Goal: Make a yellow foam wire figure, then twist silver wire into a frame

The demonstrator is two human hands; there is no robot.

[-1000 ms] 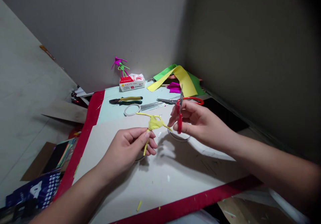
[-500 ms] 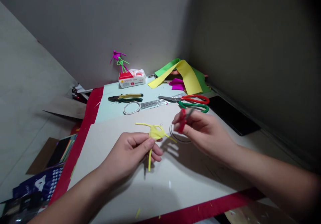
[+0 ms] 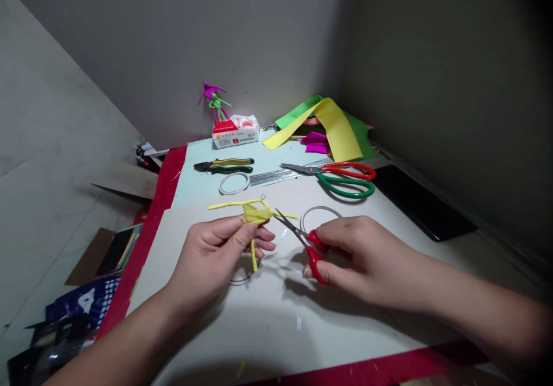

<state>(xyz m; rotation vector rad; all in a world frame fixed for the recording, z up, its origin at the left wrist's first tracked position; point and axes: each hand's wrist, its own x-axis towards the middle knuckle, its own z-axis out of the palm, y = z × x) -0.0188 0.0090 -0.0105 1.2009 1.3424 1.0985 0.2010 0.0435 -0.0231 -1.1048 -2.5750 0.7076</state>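
Between thumb and fingers, my left hand grips a yellow paper-wrapped wire figure. Its thin limbs stick out left, right and downward, and a small bare wire loop rises at its top. My right hand has its fingers in the handles of small red-handled scissors. The blades are parted and their tips point up and left, close beside the figure's right side; whether they touch it I cannot tell. A wire ring lies on the table behind my right hand, and another dark wire curve shows below my left hand.
Across the table's back lie pliers, a white tape ring, thin wires, larger red-and-green scissors and a black phone. Magenta and green figures stand by a small box. Coloured paper strips are heaped near the wall.
My right hand has lowered and turned the small scissors, so the blades now point at the yellow figure. My left hand has shifted slightly left with the figure. The whole view has moved a little.
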